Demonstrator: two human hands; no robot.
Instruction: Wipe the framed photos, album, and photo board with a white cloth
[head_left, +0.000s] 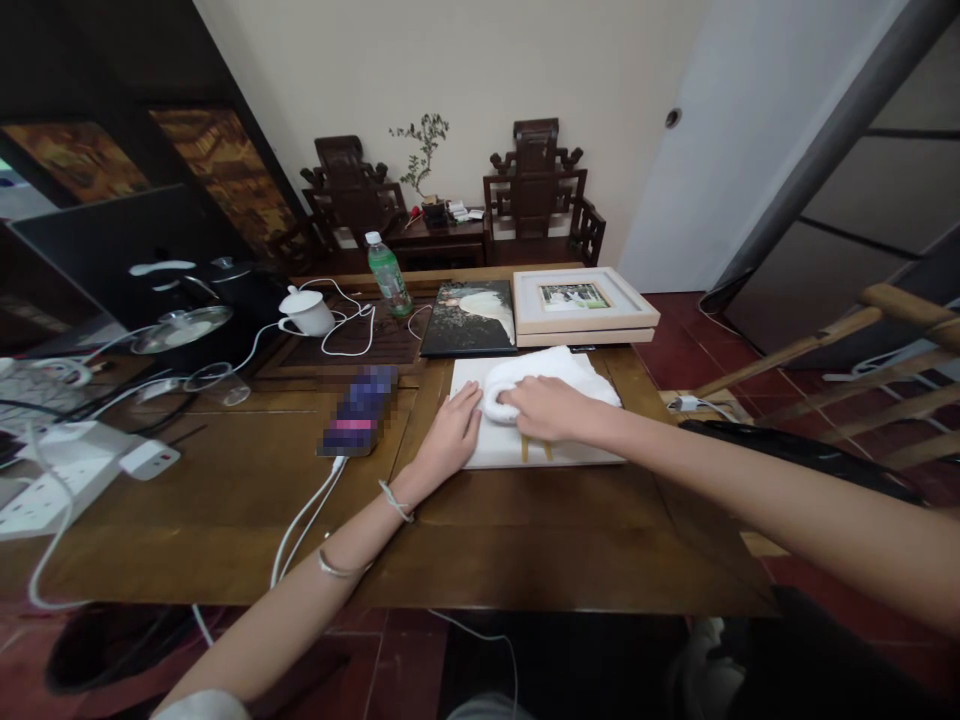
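A white flat panel [495,447] with gold marks near its front edge lies on the wooden table [480,560]. My right hand [550,407] is closed on a folded white towel [566,368], pressing it against the panel's upper surface. The towel and hand hide much of the panel's face. At the panel's left edge rests my left hand [448,432], fingers stretched out and holding nothing; its fingertips come close to the towel.
Behind the panel lie a dark photo album [471,318] and a light wooden picture frame [585,300]. Leftward are a phone [360,410] on a cable, a green bottle [390,275], a lidded white cup [307,312], a plastic cup [217,383] and a power strip [56,475].
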